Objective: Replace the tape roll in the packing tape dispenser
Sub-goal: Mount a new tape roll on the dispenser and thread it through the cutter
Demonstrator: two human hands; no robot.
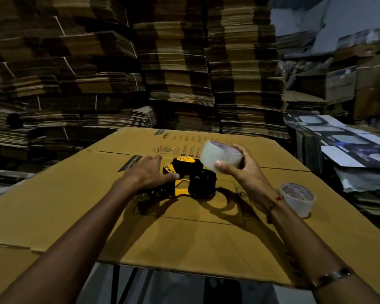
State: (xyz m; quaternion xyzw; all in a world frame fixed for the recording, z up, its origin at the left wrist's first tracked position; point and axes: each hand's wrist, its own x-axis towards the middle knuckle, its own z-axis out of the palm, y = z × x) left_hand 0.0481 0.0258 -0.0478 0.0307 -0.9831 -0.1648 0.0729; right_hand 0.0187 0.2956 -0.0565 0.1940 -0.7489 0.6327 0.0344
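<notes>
A yellow and black packing tape dispenser [184, 178] lies on its side on a flattened cardboard sheet [97, 205], its black spool hub [202, 183] bare and pointing up. My left hand [149, 172] rests on the dispenser's left side, thumb by the yellow frame, fingers fairly straight. My right hand [241, 170] grips a clear tape roll [221, 155], held tilted just above and right of the hub. A second clear tape roll [297, 199] stands on the cardboard to the right, behind my right wrist.
Tall stacks of flattened cardboard boxes [173, 73] wall in the back and left. Printed flat cartons [349, 145] are piled at the right. The sheet's near edge [184, 268] overhangs a dark gap with metal legs below.
</notes>
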